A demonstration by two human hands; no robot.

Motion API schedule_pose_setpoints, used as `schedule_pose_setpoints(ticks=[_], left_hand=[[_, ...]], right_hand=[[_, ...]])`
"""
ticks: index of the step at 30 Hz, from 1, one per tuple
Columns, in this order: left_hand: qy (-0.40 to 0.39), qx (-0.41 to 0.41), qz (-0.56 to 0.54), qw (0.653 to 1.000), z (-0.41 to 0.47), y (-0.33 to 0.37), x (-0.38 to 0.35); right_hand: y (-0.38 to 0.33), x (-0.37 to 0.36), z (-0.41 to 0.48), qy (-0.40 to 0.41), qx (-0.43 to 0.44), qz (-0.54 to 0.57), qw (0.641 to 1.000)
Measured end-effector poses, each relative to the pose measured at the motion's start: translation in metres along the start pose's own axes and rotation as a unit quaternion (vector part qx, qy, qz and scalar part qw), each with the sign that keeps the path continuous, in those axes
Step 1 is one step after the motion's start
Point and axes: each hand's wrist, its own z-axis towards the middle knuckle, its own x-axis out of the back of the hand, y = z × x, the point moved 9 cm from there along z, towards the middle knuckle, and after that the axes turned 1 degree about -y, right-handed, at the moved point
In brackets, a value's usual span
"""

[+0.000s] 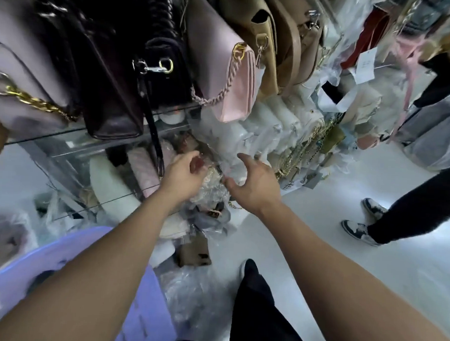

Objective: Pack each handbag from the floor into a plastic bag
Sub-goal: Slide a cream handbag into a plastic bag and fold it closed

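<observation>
Handbags (210, 195) lie heaped on the floor (317, 264) right beneath both grips. Most are wrapped in crinkled clear film and wedged against the foot of a glass shelf (65, 135) just beyond the left grip.

The right grip (254, 184) hovers over the heap with thumb and fingers spread wide, holding nothing. That spread looks meant for taking a bulky, slippery bundle from the top. The left grip (185, 168) reaches in beside it with fingers loosely curved, but blur hides whether it pinches any film, so I cannot tell.

Nearer the person than both grips, a tan bag (194, 251) lies on the floor, seemingly bare of film. Nearer still lies a crumpled plastic bag (195, 298), likely kept close so a lifted bag can go straight in.

Above and beyond the grips, a pink bag (230, 75) and a black bag (114, 88) hang on display, apart from the job. A lilac stool (60, 256) sits below the left forearm. Another person's shoes (360, 227) stand well to the right of the right grip. For this heap, picking out one bag seems to come first.
</observation>
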Motion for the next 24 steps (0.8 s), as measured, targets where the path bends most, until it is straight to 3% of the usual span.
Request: schedule_pose_setpoints(ticks=[3,7,16,24], left_hand=[[-0.008,-0.044,0.007,0.999,-0.054,0.001,0.027],[0.034,-0.092,0.006,0.995,-0.13,-0.014,0.066],[0.194,0.061,-0.021,0.979,-0.316,-0.111,0.133],[0.322,0.225,-0.011,0.92,-0.5,-0.186,0.17]], right_hand=[[-0.018,-0.009,-0.039,-0.015,0.006,-0.007,1.0],[-0.063,-0.023,-0.074,-0.038,0.086,-0.041,0.995],[-0.148,-0.082,-0.165,-0.158,0.281,0.009,0.947],[-0.236,-0.157,-0.287,-0.276,0.424,0.065,0.86]])
